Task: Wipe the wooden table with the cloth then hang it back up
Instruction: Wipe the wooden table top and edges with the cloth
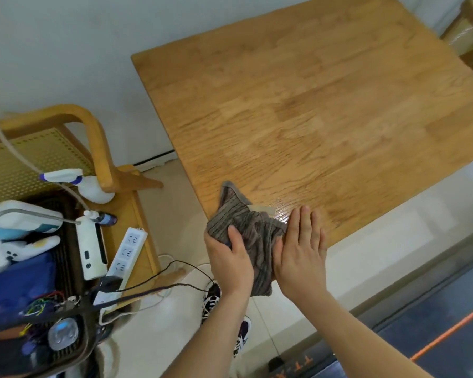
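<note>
Cloth point(253, 227) half off the desk point(311, 105) corner may slide floorward: my left fingers point(234, 236) pinch it, right fingers point(305, 221) lie flat, holding nothing.

Both bare forearms reach toward the near corner of the light-brown wooden table point(311, 105). At that corner the left hand point(230, 261) grips the striped grey-brown cloth point(254, 230), thumb on top. The right hand point(302, 252) lies flat just beside it, fingers straight and together, its thumb side against the cloth.

The wooden table point(325, 105) is honey-brown, patterned in staggered grain blocks. At its near corner, the cloth point(254, 230) is grey-brown with thin dark stripes. Left of the table stand a white spray bottle point(93, 188) with blue trim and a white power strip point(126, 249).
</note>
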Available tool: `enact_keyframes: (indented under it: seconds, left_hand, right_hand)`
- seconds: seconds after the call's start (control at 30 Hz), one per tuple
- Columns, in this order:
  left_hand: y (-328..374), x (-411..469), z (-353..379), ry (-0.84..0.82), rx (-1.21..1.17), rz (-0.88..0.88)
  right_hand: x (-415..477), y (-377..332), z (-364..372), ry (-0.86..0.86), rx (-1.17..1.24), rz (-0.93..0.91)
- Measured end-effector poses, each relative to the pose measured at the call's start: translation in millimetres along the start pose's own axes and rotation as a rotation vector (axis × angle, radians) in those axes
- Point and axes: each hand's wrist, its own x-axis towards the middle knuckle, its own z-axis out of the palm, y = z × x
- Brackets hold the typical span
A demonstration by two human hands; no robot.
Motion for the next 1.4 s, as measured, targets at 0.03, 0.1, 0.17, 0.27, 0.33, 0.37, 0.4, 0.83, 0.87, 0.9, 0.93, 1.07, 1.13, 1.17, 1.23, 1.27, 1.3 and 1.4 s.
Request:
enact_keyframes:
  seconds: [0.03,0.1,0.17,0.27,0.33,0.37,0.4,0.83,0.87,0.9,0.93,1.07,1.13,1.17,1.23,1.27,1.3,1.4]
  left_hand:
    - [7,13,1,0.008,0.011,-0.022]
    - [25,50,2,0.035,0.061,-0.034]
    - [44,94,2,0.074,0.095,-0.009]
    - [68,149,3,0.079,0.121,0.023]
    - [77,179,3,0.064,0.143,0.028]
    - [82,194,3,0.051,0.161,0.021]
    - [87,208,3,0.038,0.176,0.011]
    - [151,351,9,0.127,0.288,0.010]
    - [157,361,9,0.124,0.279,0.005]
    - [163,373,9,0.121,0.276,0.000]
    - [170,385,9,0.124,0.280,-0.005]
    - [199,434,10,0.148,0.382,0.002]
    - [209,447,11,0.138,0.477,0.028]
    - [211,450,12,0.131,0.504,0.033]
    - [209,448,13,0.141,0.524,0.053]
    - [206,442,14,0.154,0.540,0.087]
    - [201,433,17,0.159,0.567,0.136]
    - [182,396,25,0.145,0.695,0.264]
  right_hand:
    - [-1,-1,0,0.011,0.001,0.008]
    - [-2,-4,-1,0.007,0.007,0.030]
    - [-1,-9,-4,-0.006,0.038,0.054]
    - [16,-22,-18,0.003,0.122,0.088]
    - [43,-36,-26,0.003,0.144,0.013]
    - [61,-45,-28,-0.004,0.146,-0.055]
    - [81,-55,-29,-0.005,0.142,-0.119]
    - [250,-111,-26,0.093,0.061,-0.346]
    - [249,-111,-26,0.103,0.063,-0.348]
    - [249,-111,-26,0.113,0.067,-0.349]
    - [250,-111,-26,0.123,0.073,-0.351]
    - [255,-112,-25,0.140,0.080,-0.369]
    - [257,-113,-26,0.134,0.062,-0.376]
    - [257,-113,-26,0.122,0.051,-0.374]
    - [257,-112,-27,0.099,0.033,-0.370]
    - [256,-111,-28,0.091,0.024,-0.366]
    - [255,-110,-28,0.090,0.019,-0.362]
    - [255,-110,-28,0.100,0.019,-0.362]
